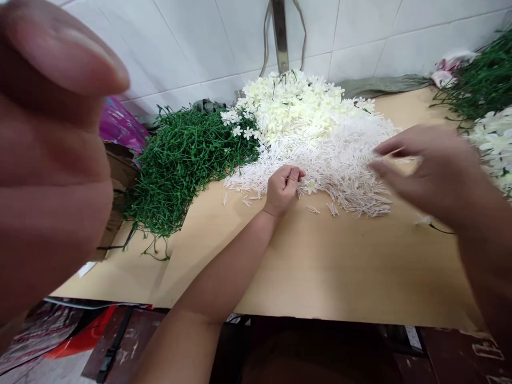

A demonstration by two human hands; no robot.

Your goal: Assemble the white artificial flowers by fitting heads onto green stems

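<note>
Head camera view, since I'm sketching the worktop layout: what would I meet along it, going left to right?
Brown box → heap of green stems → heap of white flowers and thin white pieces → right hand → white flowers at the right edge.

Purple plastic (123, 128) by a cardboard box (110, 234) (white tiled wall (180, 42) behind).

Wht tiled wall (368, 26), lt-brn tbl (320, 272).
</note>
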